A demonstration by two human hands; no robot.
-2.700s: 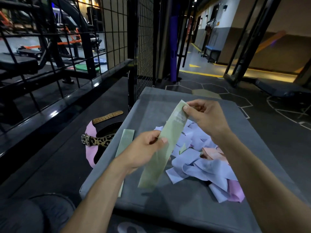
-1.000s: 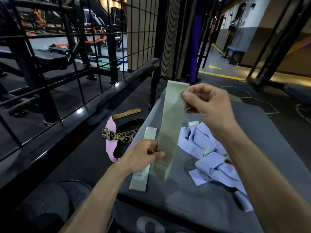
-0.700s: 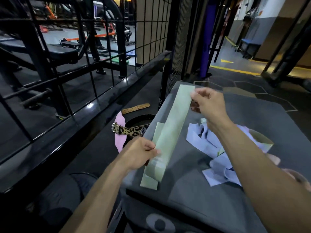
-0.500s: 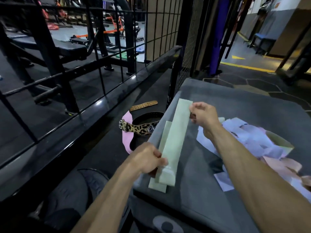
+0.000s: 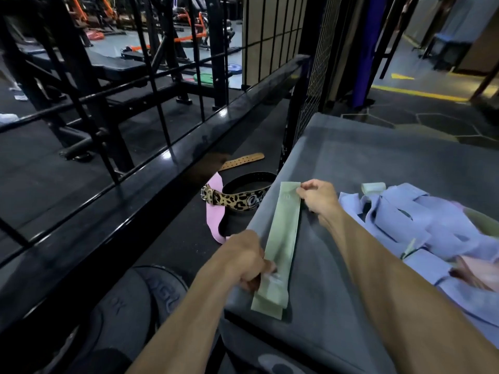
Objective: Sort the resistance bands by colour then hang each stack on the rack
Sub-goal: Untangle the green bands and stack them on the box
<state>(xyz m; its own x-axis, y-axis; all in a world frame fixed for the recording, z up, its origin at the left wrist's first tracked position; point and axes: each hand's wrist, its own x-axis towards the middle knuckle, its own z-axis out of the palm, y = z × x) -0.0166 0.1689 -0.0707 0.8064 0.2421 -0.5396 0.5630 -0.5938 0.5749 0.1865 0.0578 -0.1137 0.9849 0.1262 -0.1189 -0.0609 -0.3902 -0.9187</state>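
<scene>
**Green band laid down along the left edge of the grey mat**

Since half a second ago you have lowered the green band (image 5: 283, 238) until it lies flat on top of the second green band (image 5: 266, 306), which now shows only as a strip at the near end. How much of that lower band remains underneath is hidden. The printing near the far end of the top band is too faint to read.

Your left hand (image 5: 244, 259) sits at the near-left edge of the grey mat (image 5: 378, 163), fingers curled, pinching the band's near end; the fingertips are tucked under and blurred. Your right hand (image 5: 317, 195) reaches forward and pinches the far end between thumb and fingers, knuckles up.

At the right side of the mat the heap of lilac bands (image 5: 421, 222) runs out of view, with a pink band (image 5: 469, 271) partly buried and smeared by motion, and a small green piece (image 5: 374, 188) at its far edge. Off the mat's left edge, a leopard-print belt (image 5: 235, 199) lies on the floor.
</scene>
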